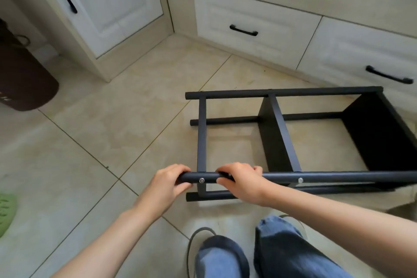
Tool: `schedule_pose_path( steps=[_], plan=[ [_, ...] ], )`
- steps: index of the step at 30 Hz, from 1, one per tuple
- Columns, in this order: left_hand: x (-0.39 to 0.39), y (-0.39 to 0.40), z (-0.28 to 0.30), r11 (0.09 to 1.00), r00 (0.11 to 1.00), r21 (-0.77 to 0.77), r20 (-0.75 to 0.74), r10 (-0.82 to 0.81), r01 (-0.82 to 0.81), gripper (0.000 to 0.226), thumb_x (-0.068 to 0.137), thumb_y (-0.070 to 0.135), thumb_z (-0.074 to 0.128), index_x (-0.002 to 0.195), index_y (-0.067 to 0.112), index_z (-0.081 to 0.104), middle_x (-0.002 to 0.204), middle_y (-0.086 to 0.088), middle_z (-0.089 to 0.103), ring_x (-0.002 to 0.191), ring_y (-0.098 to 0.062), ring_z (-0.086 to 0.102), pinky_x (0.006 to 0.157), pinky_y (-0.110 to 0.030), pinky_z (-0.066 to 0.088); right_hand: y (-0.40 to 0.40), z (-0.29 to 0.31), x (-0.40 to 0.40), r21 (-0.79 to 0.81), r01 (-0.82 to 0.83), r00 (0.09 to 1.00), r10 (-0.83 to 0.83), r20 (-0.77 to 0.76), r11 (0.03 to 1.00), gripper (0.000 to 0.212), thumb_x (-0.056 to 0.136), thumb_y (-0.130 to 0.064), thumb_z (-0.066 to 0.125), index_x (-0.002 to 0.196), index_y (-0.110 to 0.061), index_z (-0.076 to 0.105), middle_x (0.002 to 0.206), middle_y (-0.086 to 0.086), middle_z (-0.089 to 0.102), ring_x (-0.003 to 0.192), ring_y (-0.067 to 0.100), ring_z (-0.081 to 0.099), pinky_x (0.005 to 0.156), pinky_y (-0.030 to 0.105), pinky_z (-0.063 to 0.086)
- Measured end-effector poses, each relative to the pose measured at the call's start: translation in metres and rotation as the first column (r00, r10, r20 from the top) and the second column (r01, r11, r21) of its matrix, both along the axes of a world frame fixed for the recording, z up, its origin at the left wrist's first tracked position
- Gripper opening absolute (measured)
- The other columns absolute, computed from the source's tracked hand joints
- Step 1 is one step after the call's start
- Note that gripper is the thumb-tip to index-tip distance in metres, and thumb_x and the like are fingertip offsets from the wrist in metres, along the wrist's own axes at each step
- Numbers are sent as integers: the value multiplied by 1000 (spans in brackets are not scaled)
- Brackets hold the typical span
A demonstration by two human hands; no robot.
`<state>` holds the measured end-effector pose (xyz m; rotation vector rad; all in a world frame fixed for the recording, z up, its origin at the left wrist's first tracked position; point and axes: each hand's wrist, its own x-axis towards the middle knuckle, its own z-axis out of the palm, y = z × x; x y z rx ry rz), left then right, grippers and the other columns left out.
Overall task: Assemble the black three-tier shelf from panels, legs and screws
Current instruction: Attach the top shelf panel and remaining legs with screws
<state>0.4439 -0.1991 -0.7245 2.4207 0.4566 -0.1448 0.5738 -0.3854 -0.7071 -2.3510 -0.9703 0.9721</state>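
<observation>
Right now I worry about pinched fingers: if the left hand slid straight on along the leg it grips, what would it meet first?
Probably the screw in the near leg, then the right hand gripping just beyond the left hand.

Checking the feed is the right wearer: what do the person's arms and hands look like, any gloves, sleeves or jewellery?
Both the left hand and the right hand are bare: no gloves, rings or watch visible. Forearms are uncovered to the frame edge, so no sleeves show.

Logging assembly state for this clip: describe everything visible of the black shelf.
The black shelf lies on its side on the tiled floor. Four matte round legs run across; three flat panels stand between them. Two silver screw heads show on the nearest leg, which the left hand and the right hand grip.
</observation>
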Motion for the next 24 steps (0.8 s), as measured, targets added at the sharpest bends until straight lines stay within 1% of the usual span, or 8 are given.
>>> schedule_pose_path(
  steps=[5, 8, 11, 13, 16, 18, 22, 24],
  plan=[
    [11, 11, 28, 1000, 993, -28, 118, 11, -7, 28, 86, 19, 77, 101, 37, 61, 94, 21, 61, 90, 3, 59, 81, -15, 45, 1, 27, 10, 66, 6, 1000, -7, 21, 998, 9, 99, -32, 54, 105, -32, 61, 92, -7, 63, 93, 18, 56, 90, 42, 35],
    [22, 15, 65, 999, 972, -39, 232, 29, -20, 31, 82, 12, 81, 96, 34, 63, 91, 14, 65, 85, 0, 61, 77, -12, 45, 3, 58, 18, 126, 37, 998, -43, 42, 991, 16, 97, -30, 58, 111, -26, 65, 95, -1, 67, 92, 22, 59, 95, 50, 45],
    [33, 11, 113, 998, 943, -60, 328, 52, -34, 28, 78, 3, 82, 96, 22, 70, 91, 5, 70, 82, -6, 65, 79, -22, 53, 0, 93, 26, 229, 55, 996, -70, 55, 972, 20, 93, -30, 65, 111, -22, 68, 95, 2, 68, 90, 21, 62, 92, 51, 50],
    [39, 5, 146, 996, 921, -70, 383, 71, -48, 28, 76, 2, 83, 98, 16, 73, 92, 5, 72, 83, -7, 66, 82, -26, 55, -5, 116, 31, 313, 81, 993, -104, 57, 946, 21, 90, -30, 69, 109, -20, 70, 91, 3, 69, 86, 18, 63, 85, 47, 54],
    [46, -8, 194, 997, 895, -60, 441, 67, -45, 31, 76, 10, 85, 100, 24, 72, 93, 13, 72, 87, -5, 67, 83, -21, 54, -17, 149, 38, 427, 134, 988, -155, 15, 894, 19, 86, -28, 74, 102, -19, 73, 79, -2, 66, 70, 6, 59, 67, 28, 52],
    [50, -21, 221, 998, 877, -56, 478, 48, -23, 34, 77, 13, 85, 101, 30, 70, 96, 16, 71, 91, -4, 66, 84, -19, 53, -26, 170, 42, 458, 174, 982, -188, -16, 871, 16, 83, -32, 77, 95, -22, 74, 73, -6, 64, 65, 2, 58, 61, 18, 48],
    [65, -52, 264, 995, 834, -90, 552, 14, 43, 38, 81, 13, 82, 110, 31, 66, 98, 11, 71, 87, -4, 67, 81, -19, 55, -49, 206, 52, 496, 289, 953, -296, -67, 819, 25, 75, -46, 78, 85, -24, 74, 78, 4, 68, 69, 9, 61, 63, 19, 49],
    [75, -68, 279, 990, 824, -120, 566, 10, 71, 38, 86, 16, 78, 118, 29, 63, 99, 8, 71, 88, -3, 68, 80, -19, 57, -62, 223, 57, 526, 357, 929, -352, -113, 772, 27, 74, -49, 78, 83, -24, 75, 77, 1, 70, 67, 5, 62, 64, 17, 51]
  ],
)
